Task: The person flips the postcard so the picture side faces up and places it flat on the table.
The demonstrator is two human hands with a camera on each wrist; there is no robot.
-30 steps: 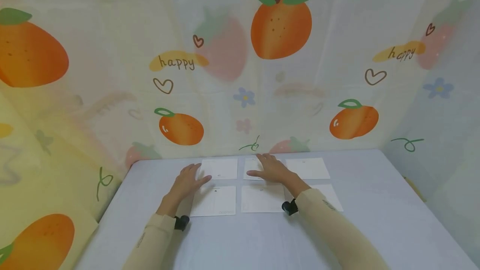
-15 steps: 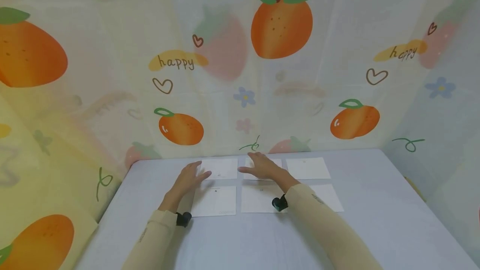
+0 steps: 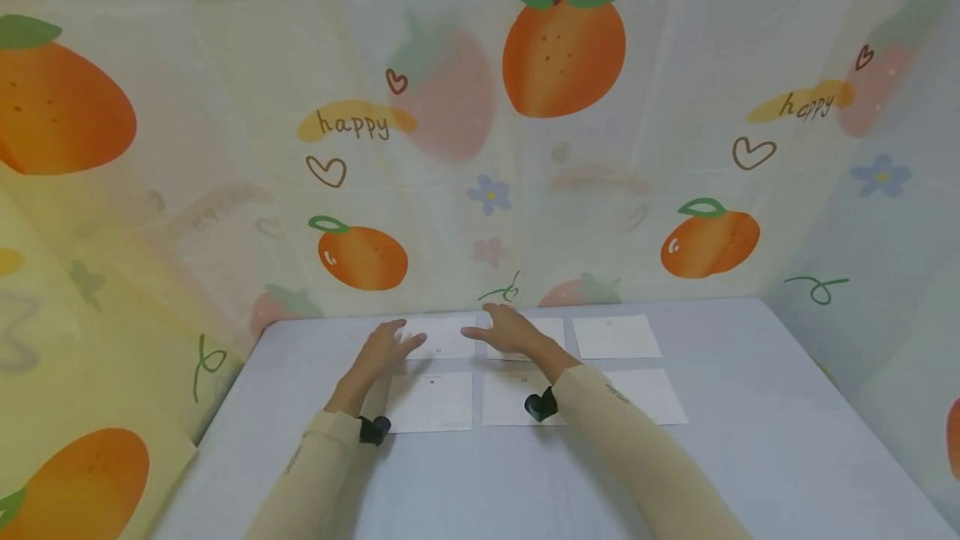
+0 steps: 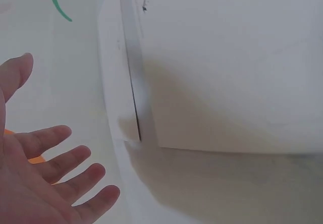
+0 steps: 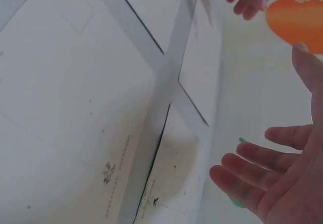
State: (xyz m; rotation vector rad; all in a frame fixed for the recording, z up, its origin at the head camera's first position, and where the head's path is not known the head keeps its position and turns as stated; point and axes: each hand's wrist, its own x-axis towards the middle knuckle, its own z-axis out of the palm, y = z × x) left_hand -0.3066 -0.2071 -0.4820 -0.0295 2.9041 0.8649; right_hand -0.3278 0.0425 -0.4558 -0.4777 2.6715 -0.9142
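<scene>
Several white postcards lie flat in two rows on the table. My left hand (image 3: pixel 381 354) hovers with fingers spread at the left end of the back row, nearest the back left postcard (image 3: pixel 450 340). My right hand (image 3: pixel 516 333), fingers also extended, is over the back middle postcard (image 3: pixel 552 330) and partly covers it. Both palms face inward with nothing in them. In the right wrist view a front postcard (image 5: pixel 70 93) shows a printed stamp box, a dotted line and a small dark drawing. The left wrist view has the front left postcard (image 4: pixel 227 72) beside the hand's shadow.
The back right postcard (image 3: pixel 617 337) and front right postcard (image 3: pixel 654 395) lie near the right forearm, whose sleeve partly covers the latter. A white cloth covers the table (image 3: pixel 772 440). A fruit-printed curtain (image 3: pixel 442 215) rises behind the table's back edge.
My right hand has moved left along the back row, toward the left hand. The left hand has shifted slightly right and back. The postcards have stayed in place.
</scene>
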